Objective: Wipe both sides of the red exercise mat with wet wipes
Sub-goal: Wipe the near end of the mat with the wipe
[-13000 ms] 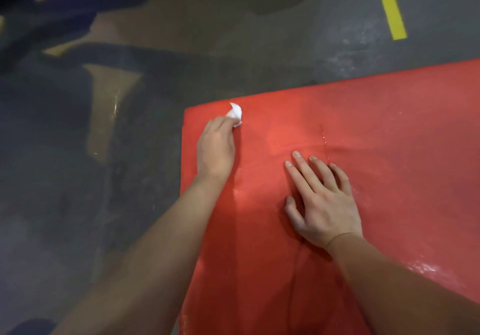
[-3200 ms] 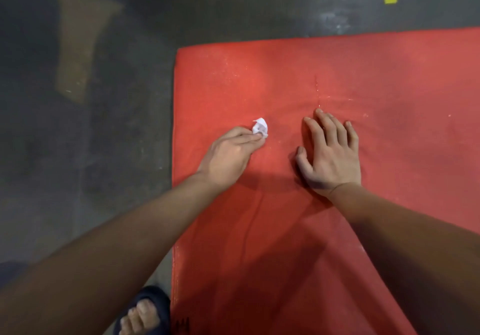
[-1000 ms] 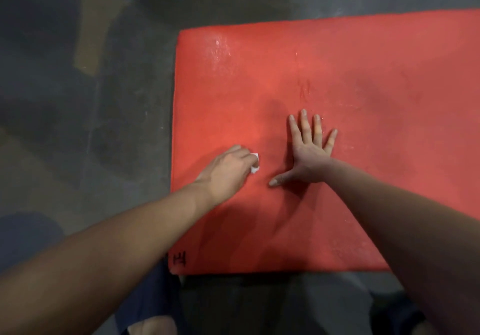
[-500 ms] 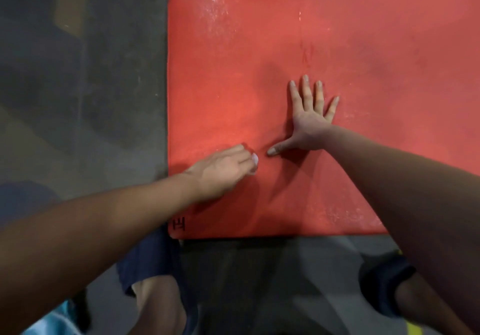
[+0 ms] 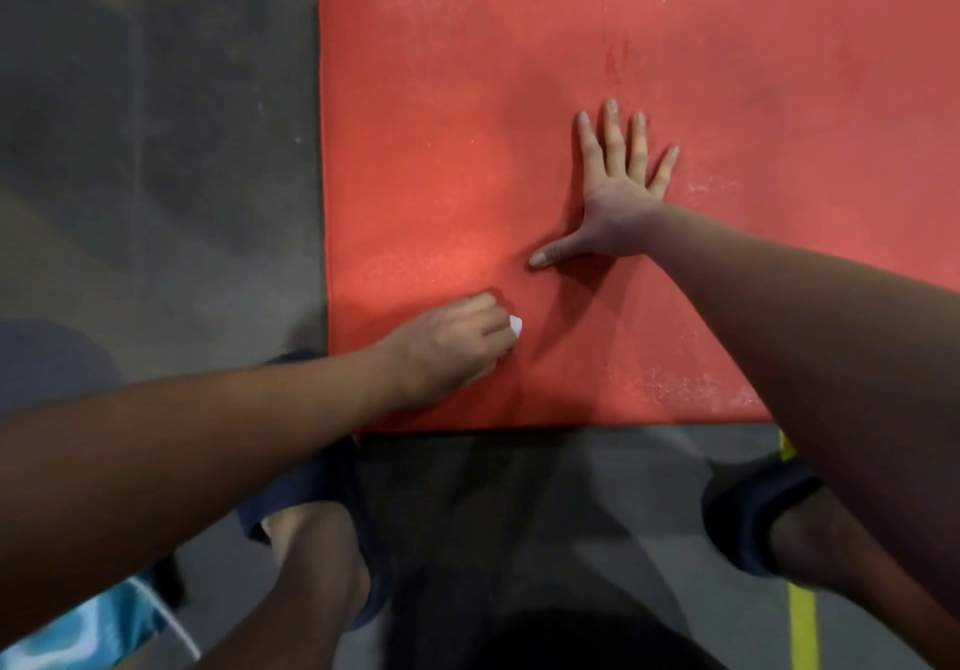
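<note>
Grey floor (image 5: 156, 175) bearing the red exercise mat (image 5: 441, 123)
The mat is lying flat; a left sandal (image 5: 332, 477) and right sandal (image 5: 748, 513) are standing at its near edge, a yellow line (image 5: 802, 628) running lower right.

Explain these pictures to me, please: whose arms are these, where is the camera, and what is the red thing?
There is no machine here: these are a person's two bare arms. The camera sits on the person's head and looks forward and down, so you see roughly what they see. The red thing is an exercise mat lying on a grey floor. The left hand grips a small white wet wipe, mostly hidden under the fingers, and holds it against the mat near its close edge. The right hand lies flat on the mat, fingers spread, holding nothing. Below the mat's edge are the person's own legs and a yellow line on the floor.
</note>
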Available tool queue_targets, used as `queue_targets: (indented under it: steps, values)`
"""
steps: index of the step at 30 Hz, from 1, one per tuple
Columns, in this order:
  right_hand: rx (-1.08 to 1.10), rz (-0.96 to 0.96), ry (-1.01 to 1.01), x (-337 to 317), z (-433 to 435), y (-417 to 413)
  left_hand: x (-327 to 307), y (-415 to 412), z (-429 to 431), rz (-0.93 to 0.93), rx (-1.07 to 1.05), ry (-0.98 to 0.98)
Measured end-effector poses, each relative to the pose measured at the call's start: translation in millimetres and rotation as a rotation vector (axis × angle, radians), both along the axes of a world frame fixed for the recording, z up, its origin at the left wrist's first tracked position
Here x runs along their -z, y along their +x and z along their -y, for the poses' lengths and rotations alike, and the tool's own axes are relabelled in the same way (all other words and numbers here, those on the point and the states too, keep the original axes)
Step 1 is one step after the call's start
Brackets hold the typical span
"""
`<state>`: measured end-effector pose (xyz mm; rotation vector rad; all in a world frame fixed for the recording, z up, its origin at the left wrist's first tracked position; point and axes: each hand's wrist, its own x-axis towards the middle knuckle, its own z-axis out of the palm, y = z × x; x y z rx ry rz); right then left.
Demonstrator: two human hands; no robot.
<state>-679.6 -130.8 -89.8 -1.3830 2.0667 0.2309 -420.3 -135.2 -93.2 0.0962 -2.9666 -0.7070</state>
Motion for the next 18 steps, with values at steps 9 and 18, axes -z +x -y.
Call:
queue_targets:
  steps: [9, 18]
  values:
    - [0.008, -0.003, -0.018, 2, -1, -1, 9, -3, -51, -0.031, 0.349, -0.042]
    - [0.021, -0.016, -0.047, 10, 0, -4, 2, -51, 48, -0.033, -0.08, -0.009]
